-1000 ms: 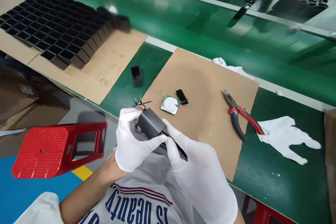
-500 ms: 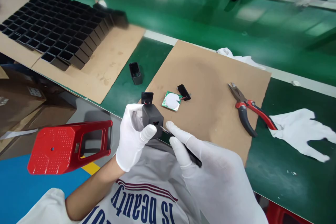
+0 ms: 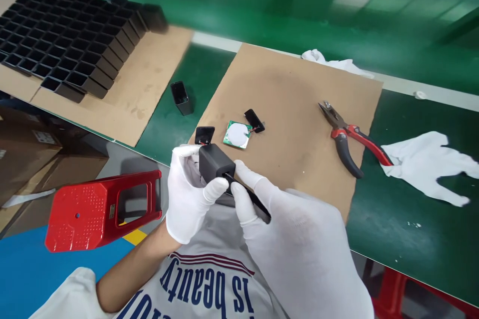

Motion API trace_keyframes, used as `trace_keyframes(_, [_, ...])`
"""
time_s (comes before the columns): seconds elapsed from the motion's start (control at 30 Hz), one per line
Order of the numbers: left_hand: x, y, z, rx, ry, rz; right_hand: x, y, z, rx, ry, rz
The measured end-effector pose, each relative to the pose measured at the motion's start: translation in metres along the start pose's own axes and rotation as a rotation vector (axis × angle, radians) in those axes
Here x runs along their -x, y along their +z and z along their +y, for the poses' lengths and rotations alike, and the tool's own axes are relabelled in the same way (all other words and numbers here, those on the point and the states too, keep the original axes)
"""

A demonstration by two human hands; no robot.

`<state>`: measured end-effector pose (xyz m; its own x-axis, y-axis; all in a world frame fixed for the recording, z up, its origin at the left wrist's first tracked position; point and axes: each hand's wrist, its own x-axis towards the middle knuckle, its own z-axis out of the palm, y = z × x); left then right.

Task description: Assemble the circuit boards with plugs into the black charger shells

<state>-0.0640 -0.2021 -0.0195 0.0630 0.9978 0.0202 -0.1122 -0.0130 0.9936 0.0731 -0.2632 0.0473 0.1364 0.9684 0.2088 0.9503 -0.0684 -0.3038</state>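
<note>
My gloved left hand (image 3: 190, 194) is closed around a black box-shaped housing (image 3: 215, 160), its end turned toward my right. A small black panel (image 3: 204, 135) with a red wire sticks out beyond the housing's far end. My gloved right hand (image 3: 258, 199) pinches a slim black-handled pointed tool (image 3: 252, 198). The tool's tip is at the slot in the housing's near end; how deep it sits is hidden. On the cardboard just beyond lies a green circuit board (image 3: 238, 134) with a white round pad, wired to another small black panel (image 3: 255, 120).
Red-and-black pliers (image 3: 348, 134) rest on the cardboard sheet (image 3: 295, 109) to the right, one handle against a white glove (image 3: 430, 162). One open black housing (image 3: 181, 98) stands on the green table. Many more housings (image 3: 71, 35) fill the left. A red stool (image 3: 80, 214) is below the edge.
The tool's tip has moved from just beside the slot to the slot itself, and my right hand has come closer to the housing. The whole view has shifted slightly.
</note>
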Motion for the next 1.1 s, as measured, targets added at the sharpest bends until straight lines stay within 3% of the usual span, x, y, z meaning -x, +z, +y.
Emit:
trace_keyframes(0.2, [-0.002, -0.002, -0.006, -0.189, 0.208, 0.077, 0.0, 0.006, 0.001, 0.018, 0.0, -0.038])
trace_keyframes(0.37, [-0.005, -0.007, -0.011, -0.295, 0.38, 0.073, -0.001, 0.015, 0.003, -0.185, 0.03, -0.154])
trace_keyframes(0.53, [-0.006, -0.014, -0.018, -0.401, 0.478, 0.065, 0.0, 0.027, 0.001, -0.268, 0.09, -0.091])
trace_keyframes(0.77, [-0.006, -0.014, -0.022, -0.397, 0.527, 0.041, 0.002, 0.035, 0.001, -0.305, 0.142, -0.033])
trace_keyframes(1.1, [-0.005, -0.017, -0.027, -0.423, 0.524, 0.053, 0.004, 0.038, 0.001, -0.345, 0.16, -0.052])
